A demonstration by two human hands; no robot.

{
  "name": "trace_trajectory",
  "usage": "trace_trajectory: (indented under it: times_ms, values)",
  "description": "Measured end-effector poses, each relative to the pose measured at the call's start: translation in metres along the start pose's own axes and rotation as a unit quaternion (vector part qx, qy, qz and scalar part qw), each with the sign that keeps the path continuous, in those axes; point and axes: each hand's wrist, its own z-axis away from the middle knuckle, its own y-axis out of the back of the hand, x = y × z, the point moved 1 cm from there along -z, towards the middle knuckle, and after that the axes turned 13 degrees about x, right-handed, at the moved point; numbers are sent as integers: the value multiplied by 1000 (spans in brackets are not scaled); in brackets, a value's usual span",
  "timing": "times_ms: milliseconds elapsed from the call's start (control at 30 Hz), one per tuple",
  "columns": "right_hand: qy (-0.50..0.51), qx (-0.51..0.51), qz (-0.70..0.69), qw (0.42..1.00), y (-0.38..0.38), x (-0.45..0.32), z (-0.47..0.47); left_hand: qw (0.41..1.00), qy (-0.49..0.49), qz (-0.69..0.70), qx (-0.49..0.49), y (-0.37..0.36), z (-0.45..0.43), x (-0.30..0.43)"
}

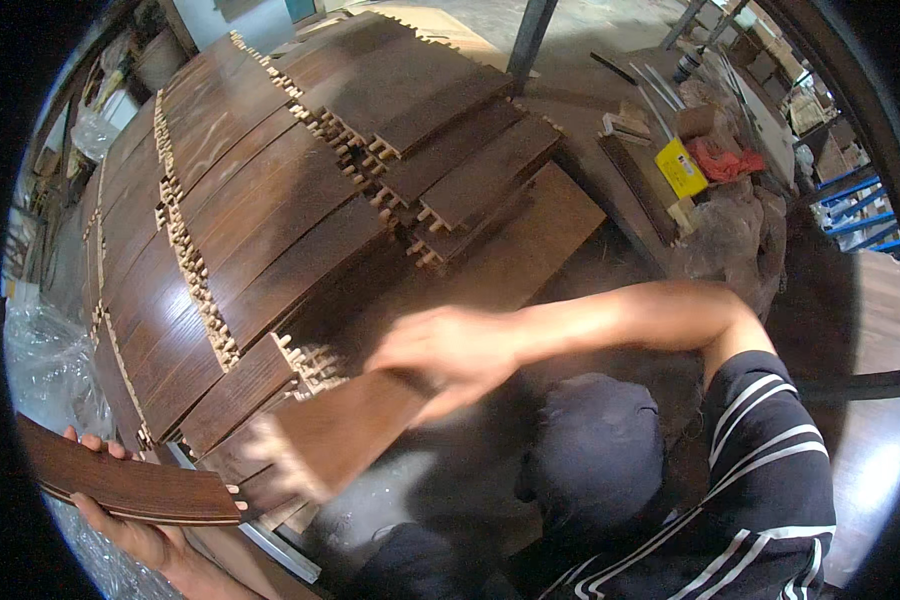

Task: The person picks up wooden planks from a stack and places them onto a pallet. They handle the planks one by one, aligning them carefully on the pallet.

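At the lower left, my left hand grips a dark brown wooden slat, fingers behind it and thumb in front. Short pale dowels stick out of the slat's right end. My right hand, blurred, is closed on one end of a second brown wooden board. Pale dowels, also blurred, line that board's opposite end. This board is beside the near end of a large stack of dark wooden boards laid in rows. Pale dowel ends run along the seams between the rows.
Clear plastic wrap lies along the left. A metal rail is at the lower left. Beyond the stack stands a metal post. A yellow box and a red plastic bag lie at the upper right, near blue racking.
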Motion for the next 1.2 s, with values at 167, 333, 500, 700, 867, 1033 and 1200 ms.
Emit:
trace_trajectory:
  times_ms: [167,333,500,700,867,1033,1200]
  values:
    - [-15,2,197,980,63,34,83,998,13,19,-66,-15,7,-11]
    - [-62,89,320,941,158,41,85,999,28,10,-33,-33,7,-21]
    - [-114,38,412,903,196,65,49,996,48,-12,77,-41,6,-20]
    - [-81,10,389,918,159,40,-8,991,52,-46,112,-38,8,-12]
    - [-7,-6,139,990,56,-16,-67,989,51,-136,33,-52,16,-22]
    - [-152,-12,-205,967,-45,-57,-128,994,2,-68,-86,-72,33,-26]
    - [-114,30,-168,979,-70,-62,-145,985,13,-156,-77,-45,47,-8]
